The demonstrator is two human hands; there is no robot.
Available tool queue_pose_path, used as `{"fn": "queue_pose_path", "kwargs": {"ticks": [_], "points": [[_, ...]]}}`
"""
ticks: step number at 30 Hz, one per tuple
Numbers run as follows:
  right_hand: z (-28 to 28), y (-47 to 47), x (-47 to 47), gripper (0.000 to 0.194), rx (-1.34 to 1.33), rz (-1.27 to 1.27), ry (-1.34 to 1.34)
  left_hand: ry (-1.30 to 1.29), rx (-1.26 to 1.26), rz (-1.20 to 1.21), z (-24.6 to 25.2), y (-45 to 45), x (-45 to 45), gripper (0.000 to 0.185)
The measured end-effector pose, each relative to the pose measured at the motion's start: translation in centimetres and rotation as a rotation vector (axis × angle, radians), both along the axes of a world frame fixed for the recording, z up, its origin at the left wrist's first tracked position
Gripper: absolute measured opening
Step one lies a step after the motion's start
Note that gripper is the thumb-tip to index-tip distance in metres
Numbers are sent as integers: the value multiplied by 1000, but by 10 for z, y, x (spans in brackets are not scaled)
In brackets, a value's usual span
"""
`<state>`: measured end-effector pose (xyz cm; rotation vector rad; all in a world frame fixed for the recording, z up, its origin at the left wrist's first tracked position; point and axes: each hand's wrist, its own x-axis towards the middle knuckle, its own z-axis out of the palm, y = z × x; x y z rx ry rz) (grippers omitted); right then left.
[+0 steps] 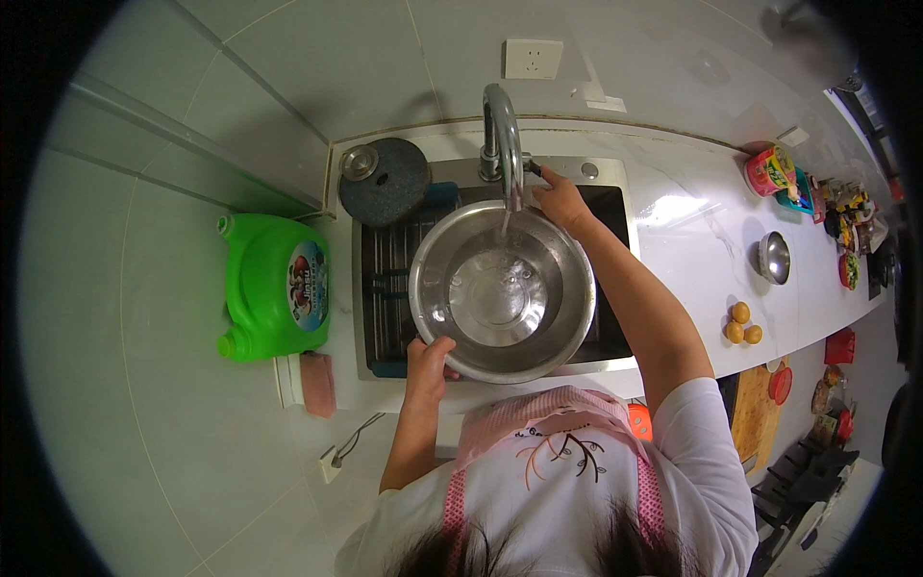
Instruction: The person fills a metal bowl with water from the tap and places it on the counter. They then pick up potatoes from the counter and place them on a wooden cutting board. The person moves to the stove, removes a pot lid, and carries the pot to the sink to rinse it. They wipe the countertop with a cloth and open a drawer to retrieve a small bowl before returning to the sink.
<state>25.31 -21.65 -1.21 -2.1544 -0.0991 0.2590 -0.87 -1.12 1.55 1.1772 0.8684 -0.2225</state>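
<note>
A large stainless steel basin (502, 292) sits over the kitchen sink (613, 267), with some water in its bottom. Water runs into it from the curved chrome faucet (502, 137). My left hand (433, 364) grips the basin's rim at its near left side, thumb on top. At the faucet's base, to the right of the spout, my right hand (559, 196) holds the dark-tipped faucet handle (534, 168). A dish rack (389, 278) stands in the sink's left part, partly hidden by the basin.
Left of the sink stand a green plastic jug (270, 288) and a pink sponge (318, 384). A dark round lid (393, 182) lies at the back left. On the right counter are a small metal bowl (774, 257), several round yellowish-brown items (740, 312) and a pink tub (770, 172).
</note>
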Motion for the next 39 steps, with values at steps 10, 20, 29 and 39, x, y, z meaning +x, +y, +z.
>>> {"fn": "queue_pose_path", "kwargs": {"ticks": [10, 20, 29, 39], "points": [[2, 0, -1, 53, 5, 10, 3, -8, -4, 3, 0, 0, -1, 18], [0, 1, 0, 52, 20, 15, 3, 10, 5, 12, -5, 1, -1, 22], [-4, 0, 3, 58, -109, 43, -33, 4, 23, 3, 0, -1, -1, 20], [10, 3, -5, 48, 33, 4, -6, -2, 13, 10, 1, -1, -1, 20]]}}
